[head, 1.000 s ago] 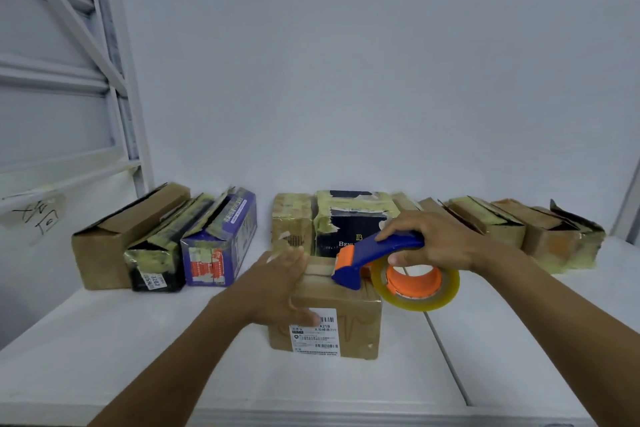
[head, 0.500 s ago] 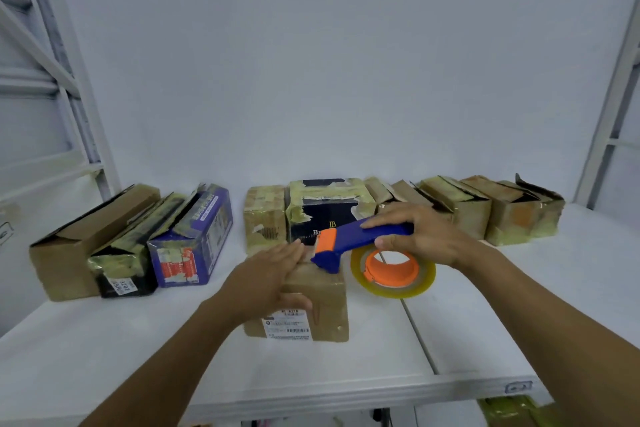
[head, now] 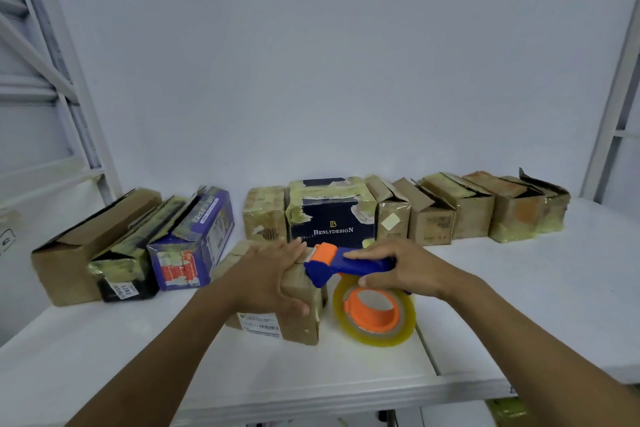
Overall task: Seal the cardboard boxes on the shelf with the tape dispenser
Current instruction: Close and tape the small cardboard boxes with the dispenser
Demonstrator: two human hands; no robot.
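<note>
Dispenser [head: 358, 265] head has dropped to the box's [head: 301, 324] top right edge since half a second ago; roll [head: 391, 336] hangs just beside the right wall. Box stands at the shelf [head: 519, 308] front, apart from the back row [head: 433, 215]. Left hand [head: 270, 277] lies flat on the lid, thumb down the front face, probably pinning the flaps and bracing against the pull. Right hand [head: 408, 270] is clenched round the blue handle, index finger along its top, likely steering. Judged: strip being carried over the edge. Several back-row flaps gape, unsealed.
</note>
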